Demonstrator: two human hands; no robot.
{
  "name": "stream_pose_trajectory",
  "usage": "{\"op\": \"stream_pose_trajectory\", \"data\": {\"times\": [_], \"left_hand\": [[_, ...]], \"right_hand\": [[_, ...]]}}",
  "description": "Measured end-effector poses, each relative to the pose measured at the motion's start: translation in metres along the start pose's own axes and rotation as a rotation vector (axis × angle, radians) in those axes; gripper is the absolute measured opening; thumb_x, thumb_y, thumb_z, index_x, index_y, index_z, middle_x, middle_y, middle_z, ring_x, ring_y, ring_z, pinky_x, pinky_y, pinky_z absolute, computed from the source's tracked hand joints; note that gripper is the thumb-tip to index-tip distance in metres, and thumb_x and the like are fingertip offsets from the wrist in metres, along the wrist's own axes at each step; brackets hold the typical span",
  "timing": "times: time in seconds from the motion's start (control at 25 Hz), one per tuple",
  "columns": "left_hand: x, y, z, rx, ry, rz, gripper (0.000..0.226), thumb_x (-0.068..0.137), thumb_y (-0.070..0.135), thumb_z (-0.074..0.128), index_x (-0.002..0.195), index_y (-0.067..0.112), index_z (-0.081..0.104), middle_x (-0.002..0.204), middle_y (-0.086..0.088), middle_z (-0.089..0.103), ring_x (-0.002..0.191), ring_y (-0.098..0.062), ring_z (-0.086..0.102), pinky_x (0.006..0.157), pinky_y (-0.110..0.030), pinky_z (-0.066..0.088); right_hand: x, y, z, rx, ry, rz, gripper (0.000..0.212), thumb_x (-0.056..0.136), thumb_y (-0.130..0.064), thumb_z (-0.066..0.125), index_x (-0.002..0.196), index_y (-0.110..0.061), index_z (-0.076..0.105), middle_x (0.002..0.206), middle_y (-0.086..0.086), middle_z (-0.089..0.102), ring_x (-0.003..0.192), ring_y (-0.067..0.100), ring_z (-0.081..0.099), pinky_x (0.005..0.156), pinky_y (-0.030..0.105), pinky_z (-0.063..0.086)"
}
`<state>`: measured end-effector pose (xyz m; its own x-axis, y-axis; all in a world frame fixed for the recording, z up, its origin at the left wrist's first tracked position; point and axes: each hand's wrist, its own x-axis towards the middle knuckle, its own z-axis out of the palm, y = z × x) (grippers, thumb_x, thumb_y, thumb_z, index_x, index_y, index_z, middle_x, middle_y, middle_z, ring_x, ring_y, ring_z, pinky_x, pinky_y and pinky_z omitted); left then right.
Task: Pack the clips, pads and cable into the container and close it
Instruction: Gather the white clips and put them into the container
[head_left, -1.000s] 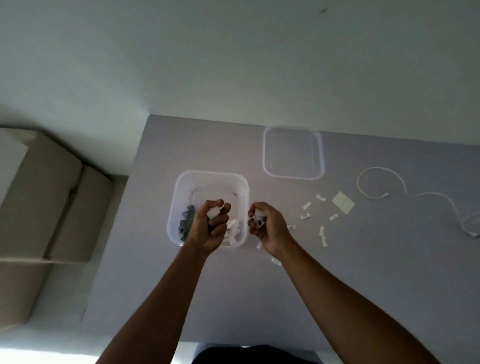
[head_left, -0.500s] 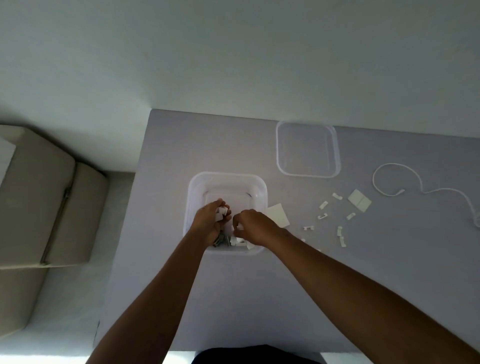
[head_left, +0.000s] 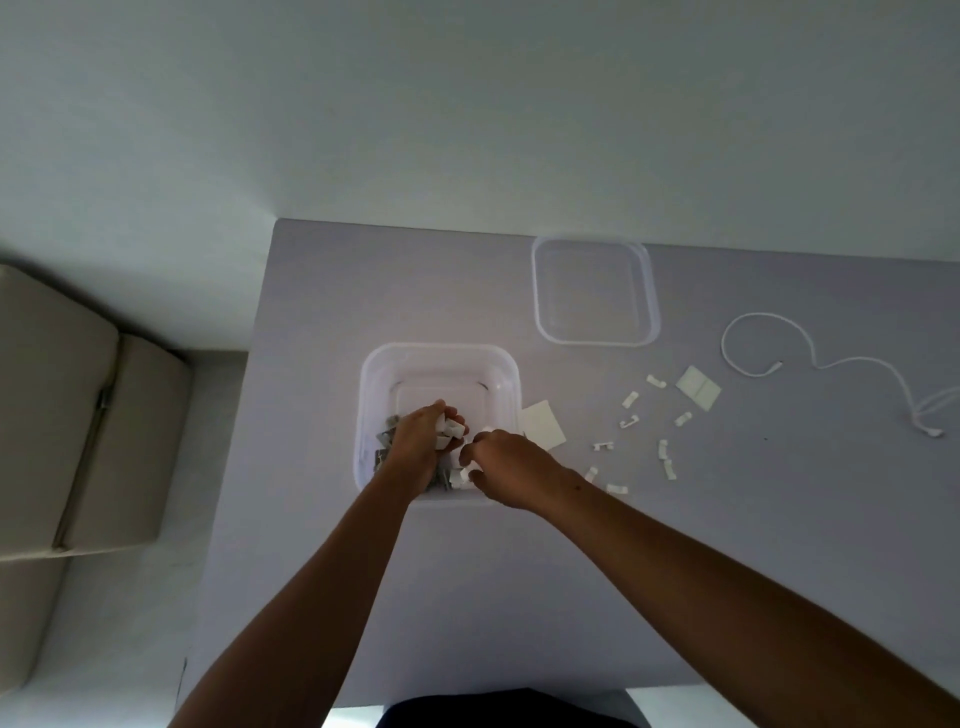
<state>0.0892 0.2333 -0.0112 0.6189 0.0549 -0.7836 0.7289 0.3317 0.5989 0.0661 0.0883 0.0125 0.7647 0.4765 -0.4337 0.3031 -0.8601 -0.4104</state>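
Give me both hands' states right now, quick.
Left hand: curled round small white plastic clips, over the clear plastic container.
Right hand: fingers curled down into the container; whether it holds anything cannot be told.

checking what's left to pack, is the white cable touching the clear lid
Apart. The head view shows bare table between the white cable and the clear lid, with the cable lying off to the lid's right.
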Motion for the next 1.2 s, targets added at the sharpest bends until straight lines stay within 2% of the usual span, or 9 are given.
{"op": "stream_pose_trajectory", "data": {"times": [0.08, 0.2, 0.36, 0.52, 0.64, 0.76, 0.92, 1.12, 1.2], "left_hand": [[-0.002, -0.002, 0.004, 0.034, -0.018, 0.018, 0.035, 0.102, 0.031, 0.044, 0.089, 0.008, 0.066, 0.082, -0.012, 0.072, 0.08, -0.025, 0.068, 0.073, -0.034, 0.055], [-0.01, -0.006, 0.011, 0.109, -0.083, 0.046, 0.05, 0.103, 0.041, 0.035, 0.091, 0.008, 0.07, 0.086, -0.016, 0.073, 0.08, -0.028, 0.067, 0.08, -0.041, 0.054], [-0.017, -0.02, 0.014, 0.243, -0.217, 0.115, 0.069, 0.101, 0.056, 0.023, 0.095, 0.009, 0.075, 0.094, -0.014, 0.074, 0.088, -0.027, 0.065, 0.084, -0.038, 0.05], [-0.025, -0.025, 0.021, 0.382, -0.222, 0.24, 0.072, 0.101, 0.054, 0.018, 0.1, 0.009, 0.074, 0.099, -0.006, 0.076, 0.1, -0.017, 0.069, 0.096, -0.031, 0.048], [-0.024, -0.028, 0.026, 0.567, -0.15, 0.361, 0.065, 0.101, 0.056, 0.02, 0.105, 0.018, 0.072, 0.11, -0.001, 0.072, 0.104, -0.017, 0.064, 0.096, -0.035, 0.045], [-0.019, -0.032, 0.028, 0.692, -0.168, 0.396, 0.066, 0.098, 0.061, 0.018, 0.113, 0.023, 0.07, 0.117, -0.006, 0.068, 0.106, -0.02, 0.061, 0.094, -0.035, 0.042], [-0.014, -0.034, 0.029, 0.718, -0.165, 0.388, 0.069, 0.096, 0.065, 0.016, 0.109, 0.024, 0.07, 0.118, -0.005, 0.069, 0.108, -0.022, 0.061, 0.101, -0.04, 0.043], [-0.02, -0.034, 0.029, 0.733, -0.094, 0.455, 0.066, 0.099, 0.061, 0.02, 0.115, 0.02, 0.068, 0.119, -0.001, 0.068, 0.109, -0.017, 0.06, 0.097, -0.036, 0.044], [-0.031, -0.032, 0.036, 0.716, -0.03, 0.54, 0.056, 0.101, 0.054, 0.026, 0.109, 0.016, 0.068, 0.11, -0.001, 0.069, 0.101, -0.014, 0.06, 0.091, -0.036, 0.048]], "right_hand": [[-0.009, 0.001, -0.004, 0.111, 0.051, 0.003, 0.029, 0.09, -0.005, 0.059, 0.116, -0.016, 0.068, 0.116, 0.009, 0.065, 0.095, 0.028, 0.066, 0.085, 0.034, 0.053], [-0.027, 0.003, -0.014, 0.253, 0.255, 0.01, 0.024, 0.09, -0.002, 0.052, 0.106, -0.011, 0.069, 0.107, 0.007, 0.068, 0.094, 0.022, 0.063, 0.083, 0.026, 0.051], [-0.049, 0.009, -0.006, 0.335, 0.496, 0.051, 0.019, 0.09, -0.001, 0.053, 0.095, -0.012, 0.067, 0.099, 0.004, 0.067, 0.095, 0.014, 0.061, 0.086, 0.018, 0.05], [-0.061, 0.018, 0.018, 0.372, 0.597, 0.118, 0.01, 0.092, -0.006, 0.058, 0.094, -0.013, 0.064, 0.098, 0.004, 0.065, 0.093, 0.011, 0.059, 0.089, 0.021, 0.053], [-0.066, 0.02, 0.029, 0.44, 0.637, 0.163, 0.009, 0.092, -0.007, 0.06, 0.097, -0.012, 0.064, 0.101, 0.004, 0.065, 0.096, 0.012, 0.06, 0.092, 0.022, 0.053], [-0.066, 0.021, 0.032, 0.48, 0.623, 0.171, 0.011, 0.092, -0.006, 0.061, 0.1, -0.011, 0.065, 0.102, 0.005, 0.065, 0.098, 0.016, 0.061, 0.093, 0.022, 0.052], [-0.065, 0.022, 0.034, 0.492, 0.622, 0.178, 0.011, 0.09, -0.007, 0.062, 0.101, -0.009, 0.065, 0.103, 0.006, 0.064, 0.099, 0.016, 0.06, 0.09, 0.017, 0.048], [-0.068, 0.026, 0.036, 0.543, 0.651, 0.195, 0.011, 0.089, -0.006, 0.063, 0.1, -0.009, 0.064, 0.101, 0.004, 0.064, 0.096, 0.014, 0.06, 0.084, 0.005, 0.042], [-0.072, 0.03, 0.037, 0.563, 0.668, 0.212, 0.011, 0.089, -0.006, 0.063, 0.099, -0.01, 0.064, 0.1, 0.005, 0.065, 0.094, 0.013, 0.06, 0.083, 0.004, 0.042]]}}
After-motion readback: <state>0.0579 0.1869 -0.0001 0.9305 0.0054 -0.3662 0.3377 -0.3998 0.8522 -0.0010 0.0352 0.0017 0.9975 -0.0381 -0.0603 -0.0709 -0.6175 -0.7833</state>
